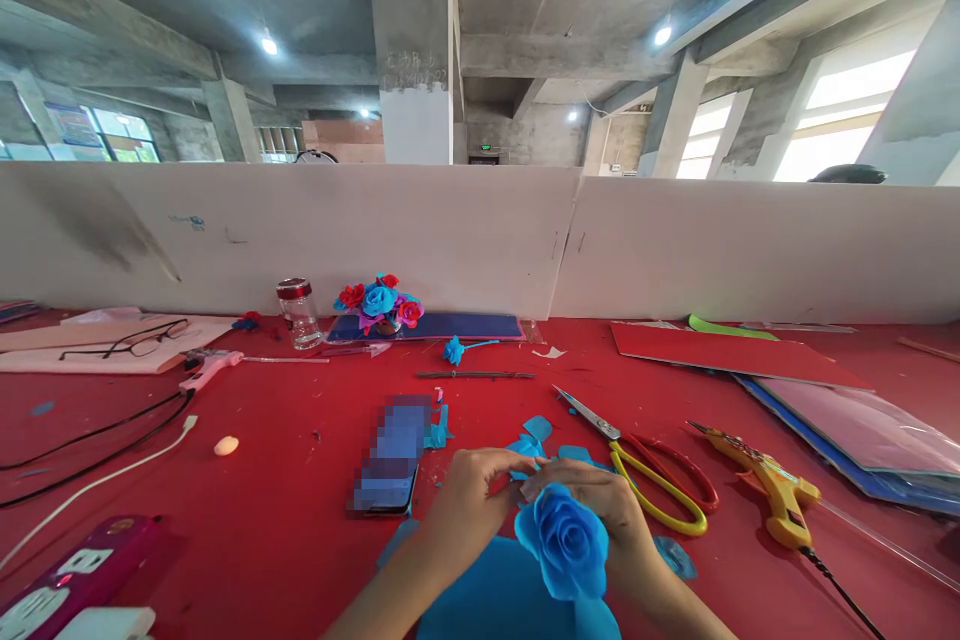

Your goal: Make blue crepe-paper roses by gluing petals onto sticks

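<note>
My right hand is closed round the back of a blue paper rose held just above the red table. My left hand pinches a blue petal at the rose's top edge, its fingertips meeting those of the right hand. Several blue paper scraps lie on the table just beyond my fingers. A sheet of blue paper lies under my forearms.
Yellow-handled scissors and a yellow glue gun lie to the right, beside coloured sheets. A phone lies left of my hands. Farther back stand a paper bouquet, a glass jar, glasses, a power strip and cables.
</note>
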Demonstrator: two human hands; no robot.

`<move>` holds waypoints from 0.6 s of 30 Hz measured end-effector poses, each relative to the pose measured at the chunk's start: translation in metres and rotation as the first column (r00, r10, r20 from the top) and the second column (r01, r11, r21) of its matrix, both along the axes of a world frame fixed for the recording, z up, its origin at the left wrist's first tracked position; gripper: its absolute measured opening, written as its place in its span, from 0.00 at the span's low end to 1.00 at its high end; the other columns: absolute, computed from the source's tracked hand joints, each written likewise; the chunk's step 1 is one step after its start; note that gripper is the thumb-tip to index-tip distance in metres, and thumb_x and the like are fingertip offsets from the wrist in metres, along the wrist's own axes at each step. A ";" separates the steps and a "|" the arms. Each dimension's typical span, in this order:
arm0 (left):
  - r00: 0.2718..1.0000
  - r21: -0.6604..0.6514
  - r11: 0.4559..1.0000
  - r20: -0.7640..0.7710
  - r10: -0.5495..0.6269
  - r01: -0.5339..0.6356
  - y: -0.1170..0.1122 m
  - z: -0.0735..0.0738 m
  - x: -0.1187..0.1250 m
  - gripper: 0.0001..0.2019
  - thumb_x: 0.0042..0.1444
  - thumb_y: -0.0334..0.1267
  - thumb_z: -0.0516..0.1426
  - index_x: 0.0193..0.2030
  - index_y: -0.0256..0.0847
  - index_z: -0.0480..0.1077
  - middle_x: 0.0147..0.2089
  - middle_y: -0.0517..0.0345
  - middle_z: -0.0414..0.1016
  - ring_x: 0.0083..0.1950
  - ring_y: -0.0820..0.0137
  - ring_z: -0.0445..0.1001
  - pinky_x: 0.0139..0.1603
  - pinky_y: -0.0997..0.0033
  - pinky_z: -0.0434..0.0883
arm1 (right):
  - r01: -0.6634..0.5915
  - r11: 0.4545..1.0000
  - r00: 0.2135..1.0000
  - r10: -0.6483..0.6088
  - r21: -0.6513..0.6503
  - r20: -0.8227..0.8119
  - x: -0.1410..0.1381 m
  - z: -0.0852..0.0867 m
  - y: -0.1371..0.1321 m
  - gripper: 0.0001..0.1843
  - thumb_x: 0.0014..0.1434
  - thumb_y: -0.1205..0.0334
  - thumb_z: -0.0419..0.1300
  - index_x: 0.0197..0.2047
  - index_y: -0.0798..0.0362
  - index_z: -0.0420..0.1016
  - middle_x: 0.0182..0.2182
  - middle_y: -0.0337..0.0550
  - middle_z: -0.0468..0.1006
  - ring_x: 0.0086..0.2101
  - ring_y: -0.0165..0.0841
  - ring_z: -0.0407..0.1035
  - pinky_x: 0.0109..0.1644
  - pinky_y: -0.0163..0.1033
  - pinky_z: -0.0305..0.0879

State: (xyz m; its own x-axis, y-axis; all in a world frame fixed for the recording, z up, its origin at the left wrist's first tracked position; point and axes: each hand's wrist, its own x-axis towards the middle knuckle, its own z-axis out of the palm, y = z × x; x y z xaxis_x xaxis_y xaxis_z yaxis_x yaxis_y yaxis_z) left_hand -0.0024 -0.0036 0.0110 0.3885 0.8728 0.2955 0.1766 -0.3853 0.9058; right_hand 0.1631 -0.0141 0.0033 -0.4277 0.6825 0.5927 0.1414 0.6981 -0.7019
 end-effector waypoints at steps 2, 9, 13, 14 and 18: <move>0.997 0.062 0.996 0.033 0.066 -0.068 -0.001 0.003 -0.001 0.10 0.52 0.33 0.54 0.38 0.43 0.75 0.39 0.54 0.77 0.41 0.66 0.73 0.45 0.70 0.68 | 0.051 0.999 0.999 -0.051 0.010 0.000 0.002 -0.003 0.004 0.15 0.58 0.69 0.53 0.36 0.42 0.80 0.32 0.42 0.80 0.33 0.36 0.72 0.46 0.41 0.63; 0.954 0.067 0.984 0.267 0.139 -0.162 -0.007 0.011 -0.012 0.09 0.56 0.38 0.51 0.40 0.40 0.71 0.38 0.52 0.73 0.41 0.67 0.72 0.42 0.69 0.70 | 0.198 0.980 0.980 -0.198 0.012 0.030 0.008 -0.015 0.019 0.15 0.58 0.66 0.52 0.34 0.46 0.80 0.30 0.43 0.80 0.28 0.35 0.71 0.35 0.37 0.66; 0.949 0.059 0.988 0.290 0.123 -0.146 -0.008 0.012 -0.011 0.09 0.54 0.36 0.54 0.41 0.39 0.70 0.37 0.52 0.72 0.41 0.66 0.72 0.43 0.68 0.70 | 0.214 0.977 0.977 -0.214 0.002 -0.006 0.008 -0.016 0.023 0.15 0.57 0.65 0.53 0.29 0.48 0.80 0.29 0.43 0.80 0.26 0.34 0.71 0.32 0.35 0.65; 0.949 0.059 0.988 0.292 0.118 -0.140 -0.009 0.013 -0.011 0.09 0.54 0.36 0.54 0.41 0.39 0.69 0.37 0.52 0.72 0.41 0.67 0.71 0.43 0.68 0.70 | 0.218 0.976 0.976 -0.218 -0.003 -0.011 0.008 -0.016 0.023 0.15 0.57 0.65 0.53 0.28 0.48 0.80 0.28 0.43 0.80 0.26 0.34 0.71 0.32 0.35 0.65; 0.946 0.082 0.989 0.313 0.089 -0.120 -0.013 0.012 -0.008 0.10 0.55 0.35 0.53 0.44 0.39 0.67 0.37 0.52 0.71 0.40 0.68 0.71 0.44 0.68 0.70 | 0.224 0.975 0.975 -0.224 -0.016 -0.006 0.009 -0.017 0.024 0.15 0.57 0.65 0.52 0.29 0.48 0.80 0.29 0.44 0.79 0.29 0.35 0.72 0.34 0.37 0.66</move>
State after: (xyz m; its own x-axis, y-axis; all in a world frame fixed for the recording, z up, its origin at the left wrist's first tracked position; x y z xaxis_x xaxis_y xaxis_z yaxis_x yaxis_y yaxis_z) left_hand -0.0109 -0.0169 0.0230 0.1736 0.8640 0.4726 -0.0605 -0.4696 0.8808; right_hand 0.1723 0.0100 -0.0139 -0.2589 0.7695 0.5839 0.2875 0.6385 -0.7139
